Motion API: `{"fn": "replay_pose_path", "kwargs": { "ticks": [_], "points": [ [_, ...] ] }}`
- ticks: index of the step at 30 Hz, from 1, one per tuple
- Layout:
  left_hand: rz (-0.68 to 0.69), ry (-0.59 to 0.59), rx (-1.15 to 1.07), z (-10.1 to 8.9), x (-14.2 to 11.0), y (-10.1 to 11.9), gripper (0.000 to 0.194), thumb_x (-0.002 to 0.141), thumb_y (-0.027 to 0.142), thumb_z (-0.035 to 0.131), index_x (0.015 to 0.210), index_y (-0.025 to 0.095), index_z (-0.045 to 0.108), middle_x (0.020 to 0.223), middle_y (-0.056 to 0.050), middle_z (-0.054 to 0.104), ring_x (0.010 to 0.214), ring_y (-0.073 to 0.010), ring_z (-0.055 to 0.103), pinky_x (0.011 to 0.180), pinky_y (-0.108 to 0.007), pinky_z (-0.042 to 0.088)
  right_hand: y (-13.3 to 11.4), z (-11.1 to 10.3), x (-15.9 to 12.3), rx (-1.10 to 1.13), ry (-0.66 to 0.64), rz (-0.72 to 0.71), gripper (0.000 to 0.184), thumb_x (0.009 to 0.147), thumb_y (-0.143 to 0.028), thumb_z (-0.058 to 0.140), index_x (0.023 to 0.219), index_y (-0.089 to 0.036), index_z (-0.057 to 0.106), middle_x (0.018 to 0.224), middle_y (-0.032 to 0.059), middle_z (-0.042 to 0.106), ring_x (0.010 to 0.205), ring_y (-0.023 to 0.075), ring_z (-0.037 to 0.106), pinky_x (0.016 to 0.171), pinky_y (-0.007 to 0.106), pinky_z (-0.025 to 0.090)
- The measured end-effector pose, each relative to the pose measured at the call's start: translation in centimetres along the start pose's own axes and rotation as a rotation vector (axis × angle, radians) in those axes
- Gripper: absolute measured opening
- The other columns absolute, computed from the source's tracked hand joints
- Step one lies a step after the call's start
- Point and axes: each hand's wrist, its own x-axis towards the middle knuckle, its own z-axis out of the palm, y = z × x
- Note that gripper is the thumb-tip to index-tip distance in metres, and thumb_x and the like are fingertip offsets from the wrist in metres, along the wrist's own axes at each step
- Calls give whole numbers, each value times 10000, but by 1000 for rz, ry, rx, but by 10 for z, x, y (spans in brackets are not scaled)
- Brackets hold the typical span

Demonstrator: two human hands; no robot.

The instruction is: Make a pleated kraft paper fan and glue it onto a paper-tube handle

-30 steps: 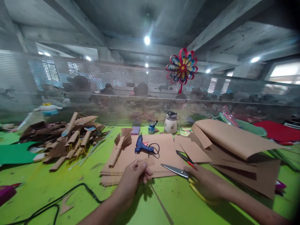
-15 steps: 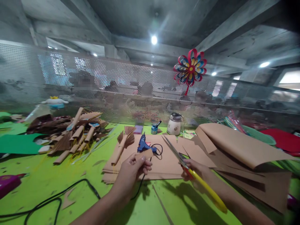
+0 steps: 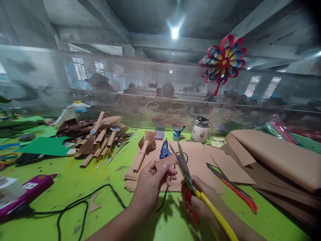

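Observation:
A small brown paper piece (image 3: 166, 162) is pinched between the thumb and fingers of my left hand (image 3: 150, 180), in the middle of the view. My right hand (image 3: 204, 197) grips scissors (image 3: 185, 166) with a yellow handle and a red one. Their blades are apart and point up, close to the paper piece's right end; whether they touch it I cannot tell. Behind my left hand a blue glue gun (image 3: 165, 149) lies on a stack of brown paper sheets (image 3: 200, 152). A rolled brown paper figure with pleated fans (image 3: 143, 154) rests on the stack's left side.
A red-and-black cutting tool (image 3: 233, 187) lies at right, near a large folded brown sheet (image 3: 278, 152). Finished paper rolls (image 3: 100, 140) are heaped at left. A purple power strip (image 3: 32, 190) with a black cable (image 3: 100, 187) lies front left. A white jug (image 3: 200, 130) stands behind.
My right hand has brought the scissors left to the paper piece, and their blades have spread. The red-and-black tool now shows in full. The view has turned left.

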Motion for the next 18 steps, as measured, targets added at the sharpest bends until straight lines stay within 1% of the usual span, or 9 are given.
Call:
{"fn": "replay_pose_path", "kwargs": {
  "ticks": [4, 7, 9, 11, 13, 18],
  "points": [
    [-7, 0, 62, 1, -3, 0, 197, 795, 335, 637, 845, 145, 623, 808, -41, 639, 643, -102, 537, 609, -208, 454, 1, 6, -1, 77, -39, 32, 515, 780, -664, 495, 1026, -212, 463, 718, -9, 425, 544, 99, 345, 468, 222, 314],
    [18, -33, 118, 1, -5, 2, 211, 811, 344, 614, 899, 152, 629, 922, -65, 647, 718, -132, 566, 702, -255, 476, 2, 6, -2, 63, -29, 19, 507, 777, -670, 495, 994, -214, 446, 712, -20, 395, 542, 95, 314, 467, 225, 276],
    [16, -57, 129, 1, -5, 2, 218, 825, 347, 596, 933, 158, 616, 960, -76, 652, 762, -153, 584, 745, -285, 480, 3, 6, -2, 23, 9, 17, 512, 771, -666, 511, 999, -211, 449, 723, -15, 408, 564, 103, 343, 484, 228, 289],
    [12, -65, 132, 0, -5, 2, 221, 830, 351, 590, 944, 162, 605, 973, -76, 656, 759, -156, 589, 750, -293, 481, 2, 6, -4, -20, 60, 18, 519, 773, -651, 525, 1032, -207, 455, 747, -3, 438, 615, 121, 399, 529, 235, 334],
    [6, -55, 146, 0, -5, 3, 227, 824, 357, 596, 933, 158, 608, 974, -78, 661, 738, -152, 587, 741, -289, 484, 0, 6, -6, -57, 85, 19, 524, 778, -633, 534, 1067, -203, 459, 770, 10, 462, 674, 143, 441, 581, 251, 370],
    [-12, -16, 204, 4, -7, 7, 235, 798, 368, 614, 896, 155, 630, 909, -66, 674, 687, -145, 583, 723, -270, 478, -5, 8, -9, -124, 101, 25, 535, 787, -634, 517, 1097, -201, 472, 776, 11, 476, 684, 153, 449, 599, 269, 381]
  ]
}}
